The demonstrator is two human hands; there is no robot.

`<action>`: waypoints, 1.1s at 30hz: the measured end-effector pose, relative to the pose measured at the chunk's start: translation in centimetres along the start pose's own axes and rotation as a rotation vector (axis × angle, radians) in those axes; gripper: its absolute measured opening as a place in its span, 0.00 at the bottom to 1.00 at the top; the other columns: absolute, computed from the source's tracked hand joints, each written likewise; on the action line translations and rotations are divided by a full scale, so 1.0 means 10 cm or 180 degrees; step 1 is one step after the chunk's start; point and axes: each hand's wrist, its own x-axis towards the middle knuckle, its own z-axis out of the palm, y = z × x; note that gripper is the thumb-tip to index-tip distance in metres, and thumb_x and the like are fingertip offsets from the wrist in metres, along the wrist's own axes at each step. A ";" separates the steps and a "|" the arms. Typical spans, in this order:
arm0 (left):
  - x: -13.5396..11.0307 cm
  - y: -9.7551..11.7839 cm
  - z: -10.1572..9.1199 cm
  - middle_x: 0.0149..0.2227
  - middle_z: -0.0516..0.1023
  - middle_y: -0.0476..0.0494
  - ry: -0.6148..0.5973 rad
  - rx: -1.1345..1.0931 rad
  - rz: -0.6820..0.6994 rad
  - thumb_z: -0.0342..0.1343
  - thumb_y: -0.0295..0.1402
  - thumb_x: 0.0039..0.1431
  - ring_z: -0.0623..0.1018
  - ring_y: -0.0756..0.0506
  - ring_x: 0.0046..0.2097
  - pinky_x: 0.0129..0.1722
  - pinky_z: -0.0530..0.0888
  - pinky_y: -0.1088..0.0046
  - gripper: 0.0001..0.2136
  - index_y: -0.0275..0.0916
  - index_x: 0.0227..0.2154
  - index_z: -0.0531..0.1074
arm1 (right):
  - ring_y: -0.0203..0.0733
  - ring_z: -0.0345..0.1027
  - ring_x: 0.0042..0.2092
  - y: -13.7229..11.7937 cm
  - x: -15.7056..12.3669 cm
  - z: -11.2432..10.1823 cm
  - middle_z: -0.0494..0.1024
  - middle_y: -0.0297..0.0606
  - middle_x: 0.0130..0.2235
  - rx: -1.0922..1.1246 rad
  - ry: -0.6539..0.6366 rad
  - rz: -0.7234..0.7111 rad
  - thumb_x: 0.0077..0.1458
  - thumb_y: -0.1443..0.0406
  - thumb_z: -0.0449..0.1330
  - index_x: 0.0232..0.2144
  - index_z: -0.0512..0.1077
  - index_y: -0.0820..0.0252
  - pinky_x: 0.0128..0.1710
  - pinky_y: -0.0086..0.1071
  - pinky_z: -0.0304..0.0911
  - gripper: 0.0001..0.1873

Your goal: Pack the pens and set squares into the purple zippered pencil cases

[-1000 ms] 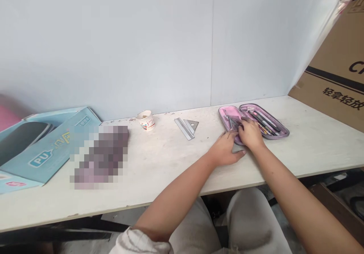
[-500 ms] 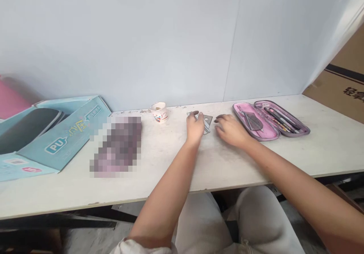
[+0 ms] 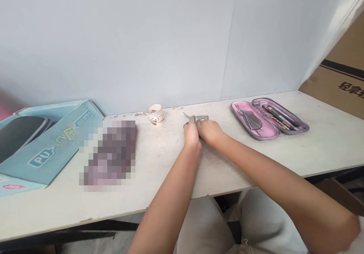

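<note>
Change: the 2 hands have closed in together at the middle of the tabletop [image 3: 227, 163], where they stood slightly apart a moment ago. They now touch side by side over the drafting pieces, just left of centre in the frame.

Left hand [image 3: 192, 132]: grip looks clenched on a slim metal rule [image 3: 187, 115], whose thin tip pokes out to the upper left past the fingers.

Right hand [image 3: 209, 132]: fingers curl over the near edge of a metal set square [image 3: 202, 118]. Only its top edge shows above the knuckles, so I cannot tell whether this grip is grasping it or only resting on it.

Both pieces lie at the back half of the tabletop, between a paper cup [image 3: 156, 115] on the left and an open pink-lined pencil case [image 3: 301, 128] on the right. The case holds pens [image 3: 280, 116].
</note>
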 end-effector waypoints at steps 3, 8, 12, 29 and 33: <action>-0.08 0.02 0.04 0.38 0.75 0.39 -0.0325 0.0390 0.0021 0.49 0.39 0.55 0.75 0.44 0.44 0.45 0.71 0.67 0.12 0.35 0.35 0.68 | 0.48 0.69 0.43 0.17 -0.06 -0.05 0.74 0.51 0.41 0.0072 0.0077 0.0115 0.54 0.74 0.43 0.45 0.65 0.69 0.38 0.34 0.62 0.18; -0.29 -0.14 0.11 0.58 0.62 0.38 -0.1698 0.2162 0.1450 0.50 0.41 0.56 0.63 0.42 0.58 0.55 0.64 0.62 0.21 0.38 0.51 0.62 | 0.46 0.69 0.44 0.66 -0.39 -0.18 0.74 0.49 0.44 0.0471 0.0750 0.0432 0.54 0.72 0.45 0.49 0.60 0.66 0.40 0.33 0.60 0.19; -0.42 -0.40 0.29 0.65 0.46 0.36 -0.2640 0.3594 0.2386 0.42 0.44 0.60 0.50 0.42 0.65 0.61 0.52 0.60 0.28 0.35 0.60 0.49 | 0.47 0.68 0.45 1.06 -0.66 -0.20 0.74 0.49 0.44 0.0520 0.0914 0.0743 0.55 0.71 0.44 0.51 0.59 0.66 0.40 0.33 0.59 0.20; -0.29 -0.68 0.64 0.56 0.65 0.36 -0.2048 0.4537 0.2486 0.33 0.43 0.63 0.62 0.42 0.58 0.58 0.56 0.60 0.24 0.35 0.54 0.60 | 0.50 0.59 0.50 1.76 -0.87 0.08 0.68 0.50 0.46 0.0229 0.0876 0.0618 0.57 0.65 0.45 0.44 0.70 0.68 0.51 0.38 0.53 0.19; -0.02 -0.44 0.41 0.47 0.72 0.32 -0.1015 0.3520 0.2037 0.37 0.42 0.62 0.66 0.40 0.55 0.57 0.57 0.60 0.20 0.34 0.41 0.70 | 0.50 0.58 0.51 1.43 -0.55 0.05 0.68 0.50 0.47 0.0231 0.0737 0.0185 0.57 0.65 0.45 0.43 0.71 0.69 0.52 0.38 0.52 0.19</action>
